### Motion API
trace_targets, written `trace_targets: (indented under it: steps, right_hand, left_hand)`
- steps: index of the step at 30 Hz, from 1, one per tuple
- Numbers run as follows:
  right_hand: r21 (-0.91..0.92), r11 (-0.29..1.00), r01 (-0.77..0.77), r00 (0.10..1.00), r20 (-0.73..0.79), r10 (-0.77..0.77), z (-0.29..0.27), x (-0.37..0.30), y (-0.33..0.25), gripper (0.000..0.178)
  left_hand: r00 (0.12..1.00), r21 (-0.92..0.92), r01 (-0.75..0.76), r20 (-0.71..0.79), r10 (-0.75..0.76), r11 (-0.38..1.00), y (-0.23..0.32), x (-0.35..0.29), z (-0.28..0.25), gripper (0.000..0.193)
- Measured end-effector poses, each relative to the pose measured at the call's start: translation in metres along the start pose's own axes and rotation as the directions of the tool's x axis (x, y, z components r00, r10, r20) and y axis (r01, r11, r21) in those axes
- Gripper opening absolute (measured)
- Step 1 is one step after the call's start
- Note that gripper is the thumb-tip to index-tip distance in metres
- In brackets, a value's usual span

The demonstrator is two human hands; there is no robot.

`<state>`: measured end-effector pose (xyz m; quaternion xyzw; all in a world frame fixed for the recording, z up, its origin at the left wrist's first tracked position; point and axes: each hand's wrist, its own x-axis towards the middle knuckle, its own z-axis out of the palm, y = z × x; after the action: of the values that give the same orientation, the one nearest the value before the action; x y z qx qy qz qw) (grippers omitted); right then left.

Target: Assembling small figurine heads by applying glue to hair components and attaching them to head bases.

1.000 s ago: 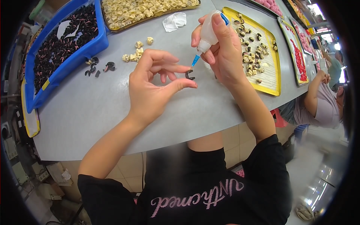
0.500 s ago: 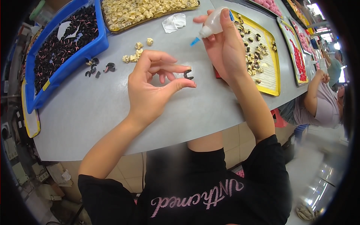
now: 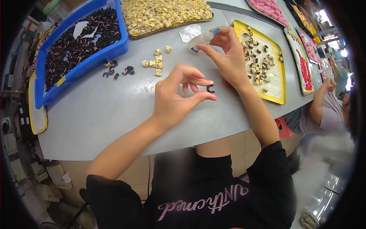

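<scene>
Between the thumb and fingertips of my left hand (image 3: 177, 93) is a small black C-shaped piece (image 3: 210, 89), its opening facing right. My right hand (image 3: 230, 57) grips a translucent squeeze bottle (image 3: 199, 42) with a blue nozzle tip (image 3: 216, 31); the tip points up and to the right, away from the black piece. Left of my hands lie several loose cream cube-like pieces (image 3: 158, 62) with dark marks. Farther left are loose black curved pieces (image 3: 111, 71). Beside my right wrist, a yellow-rimmed tray (image 3: 283, 82) bears cream pieces and black pieces, some seemingly joined.
A blue bin (image 3: 122, 45) of black and pink pieces stands at the left. Behind are a tray of cream pieces (image 3: 167, 15) and a crumpled white tissue (image 3: 190, 33). Trays of red pieces (image 3: 301, 57) and pink pieces (image 3: 268, 9) lie right. Another person (image 3: 324, 110) sits at the right.
My right hand has turned the bottle over, so its blue tip now points up rather than down. The view has shifted, and my left hand still pinches the black piece.
</scene>
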<state>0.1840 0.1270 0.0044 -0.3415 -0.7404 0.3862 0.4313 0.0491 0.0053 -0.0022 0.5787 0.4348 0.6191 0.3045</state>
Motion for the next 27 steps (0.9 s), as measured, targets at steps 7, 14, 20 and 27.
trace_targets:
  steps: [7,14,20,27]
  right_hand:
    - [-0.155,0.987,-0.036,0.999,0.013,0.039,0.004,0.001,-0.005,0.044]
    - [-0.223,0.867,0.447,0.867,-0.133,-0.481,0.001,0.001,-0.014,0.021]
    - [-0.18,0.77,0.612,0.771,0.354,-0.53,0.019,-0.008,-0.025,0.031]
    - [-0.116,0.64,0.76,0.571,0.59,-0.571,0.04,-0.012,-0.022,0.039]
  left_hand:
    - [0.999,-0.017,-0.036,0.033,0.036,0.999,0.007,-0.002,-0.002,0.036]
    - [0.98,-0.014,-0.197,0.031,0.198,0.98,0.015,-0.001,-0.001,0.041]
    - [0.958,-0.026,-0.272,0.091,0.273,0.962,0.026,-0.002,-0.008,0.045]
    - [0.971,-0.08,-0.23,0.054,0.234,0.97,0.026,-0.001,-0.009,0.046]
